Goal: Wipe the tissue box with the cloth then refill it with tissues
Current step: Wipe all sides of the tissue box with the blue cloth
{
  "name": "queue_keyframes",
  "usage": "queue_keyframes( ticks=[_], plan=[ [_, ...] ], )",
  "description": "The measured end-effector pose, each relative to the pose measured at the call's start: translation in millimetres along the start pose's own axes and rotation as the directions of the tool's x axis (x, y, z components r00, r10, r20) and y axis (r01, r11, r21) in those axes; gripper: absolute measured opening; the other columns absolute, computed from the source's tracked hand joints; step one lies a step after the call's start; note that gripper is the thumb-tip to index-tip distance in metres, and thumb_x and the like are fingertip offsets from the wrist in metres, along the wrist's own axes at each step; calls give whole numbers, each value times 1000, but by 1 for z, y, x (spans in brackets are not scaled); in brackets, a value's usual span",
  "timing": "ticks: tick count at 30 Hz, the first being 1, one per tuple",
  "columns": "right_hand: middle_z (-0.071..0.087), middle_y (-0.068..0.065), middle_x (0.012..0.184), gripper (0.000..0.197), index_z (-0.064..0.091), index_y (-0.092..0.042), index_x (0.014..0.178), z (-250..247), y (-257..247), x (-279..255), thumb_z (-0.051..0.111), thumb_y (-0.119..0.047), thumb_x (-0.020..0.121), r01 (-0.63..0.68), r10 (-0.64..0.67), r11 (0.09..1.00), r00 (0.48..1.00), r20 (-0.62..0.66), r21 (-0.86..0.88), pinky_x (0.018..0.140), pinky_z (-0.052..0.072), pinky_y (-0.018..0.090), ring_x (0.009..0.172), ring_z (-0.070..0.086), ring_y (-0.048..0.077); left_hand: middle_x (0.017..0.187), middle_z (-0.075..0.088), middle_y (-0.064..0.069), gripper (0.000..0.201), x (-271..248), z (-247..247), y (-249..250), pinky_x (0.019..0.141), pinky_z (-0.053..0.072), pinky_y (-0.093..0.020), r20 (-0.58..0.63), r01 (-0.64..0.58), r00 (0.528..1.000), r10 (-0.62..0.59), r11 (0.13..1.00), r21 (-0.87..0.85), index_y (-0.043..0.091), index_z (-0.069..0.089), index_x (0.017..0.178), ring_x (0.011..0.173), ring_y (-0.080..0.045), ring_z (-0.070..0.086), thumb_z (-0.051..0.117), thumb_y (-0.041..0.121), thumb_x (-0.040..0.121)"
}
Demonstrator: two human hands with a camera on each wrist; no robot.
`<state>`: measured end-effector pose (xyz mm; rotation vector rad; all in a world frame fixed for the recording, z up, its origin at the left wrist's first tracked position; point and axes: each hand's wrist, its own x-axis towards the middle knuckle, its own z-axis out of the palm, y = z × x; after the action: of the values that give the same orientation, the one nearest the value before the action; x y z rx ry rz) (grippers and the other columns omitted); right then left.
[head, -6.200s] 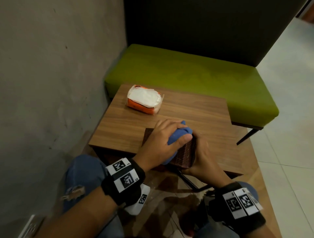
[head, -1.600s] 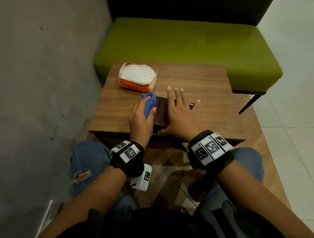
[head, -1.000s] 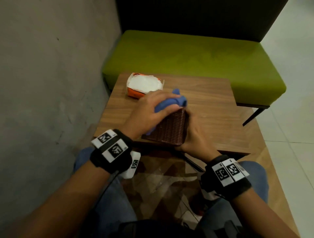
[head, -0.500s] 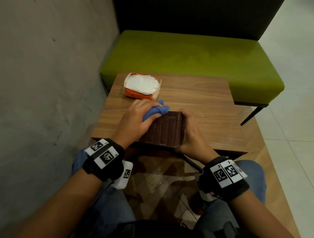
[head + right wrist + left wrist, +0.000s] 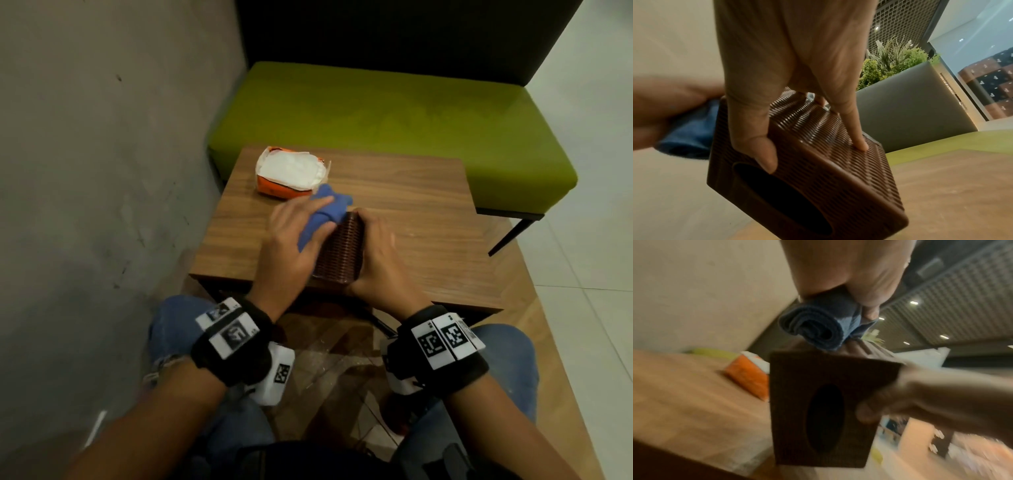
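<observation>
The brown woven tissue box stands tipped on its side near the front edge of the wooden table, its oval slot facing me. My right hand grips the box, thumb on the slot face and fingers along the ribbed side. My left hand holds the rolled blue cloth and presses it on the box's left side; the cloth is bunched in the palm. An orange pack of white tissues lies at the table's far left.
A green upholstered bench with a dark backrest stands behind the table. A grey concrete wall runs close along the left. My knees in blue jeans sit under the table's front edge. Pale floor tiles lie at the right.
The left hand has slid the blue cloth farther along the box's left side, toward the tissue pack. The right hand has turned the box more onto its side, narrowing its visible top.
</observation>
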<state>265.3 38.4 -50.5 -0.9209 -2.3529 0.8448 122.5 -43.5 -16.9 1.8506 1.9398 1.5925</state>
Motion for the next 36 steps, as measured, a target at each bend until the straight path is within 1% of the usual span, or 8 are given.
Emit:
queue_keyframes(
  ticks=[3, 6, 12, 18, 22, 27, 30, 36],
  plan=[
    [51, 14, 137, 79, 41, -7, 140, 1, 12, -5, 78, -23, 73, -155, 153, 988, 986, 70, 22, 101, 43, 33, 126, 51, 29, 127, 59, -8, 33, -22, 22, 11, 89, 43, -39, 180, -346, 932, 314, 919, 190, 16, 56, 124, 115, -24, 50, 51, 29, 95],
    [42, 14, 142, 92, 31, -7, 143, -5, 11, -6, 86, -13, 69, -139, 139, 985, 990, 8, 101, 105, 39, 34, 129, 43, 28, 130, 57, -9, 34, -37, 19, -11, 89, 45, -41, 246, -445, 885, 395, 873, 199, 17, 51, 127, 116, -24, 50, 50, 29, 95],
    [43, 15, 130, 109, 32, 1, 140, -8, 3, -7, 94, -24, 54, 7, -5, 1000, 995, -100, 20, 102, 39, 47, 119, 41, 23, 122, 62, -10, 35, 7, 18, -37, 98, 41, -37, -47, 79, 996, -73, 986, 146, 8, 61, 120, 112, -23, 54, 55, 26, 92],
    [43, 19, 134, 111, 31, 4, 141, -18, 10, -15, 95, -25, 54, -47, 52, 996, 996, -68, 78, 106, 38, 44, 124, 44, 31, 130, 57, -10, 39, -44, 25, -23, 94, 43, -40, 206, -357, 928, 311, 901, 245, 15, 52, 127, 113, -23, 54, 60, 22, 89],
    [42, 9, 134, 114, 28, -11, 142, -15, 17, -12, 94, -34, 52, -66, 80, 986, 993, -85, 152, 104, 44, 44, 123, 46, 23, 116, 64, -12, 31, -12, 22, -32, 88, 47, -43, -11, -35, 999, 38, 985, 171, 7, 61, 118, 105, -24, 57, 57, 23, 91],
    [43, 4, 137, 115, 17, -38, 134, -22, 27, -17, 87, -52, 44, -130, 152, 943, 987, -50, 306, 102, 44, 25, 124, 49, 12, 121, 61, -9, 30, -42, 11, -36, 86, 47, -45, 216, -271, 948, 233, 948, 169, 12, 58, 118, 109, -25, 55, 60, 22, 90],
    [42, 2, 136, 115, 16, -35, 133, -23, 31, -16, 90, -44, 47, -122, 137, 952, 990, -37, 281, 98, 37, 14, 124, 47, 12, 114, 64, -8, 26, -24, 4, -48, 89, 46, -40, 148, -132, 983, 109, 979, 153, 9, 64, 113, 105, -22, 57, 56, 23, 92],
    [39, -30, 127, 115, 16, -36, 137, -29, 43, -20, 95, -19, 55, -165, 165, 937, 986, 27, 307, 103, 48, 36, 121, 48, -3, 123, 60, -3, 37, -37, 11, -45, 98, 39, -21, 121, 112, 987, -106, 993, -44, 9, 58, 123, 114, -10, 53, 52, 29, 92]
  ],
)
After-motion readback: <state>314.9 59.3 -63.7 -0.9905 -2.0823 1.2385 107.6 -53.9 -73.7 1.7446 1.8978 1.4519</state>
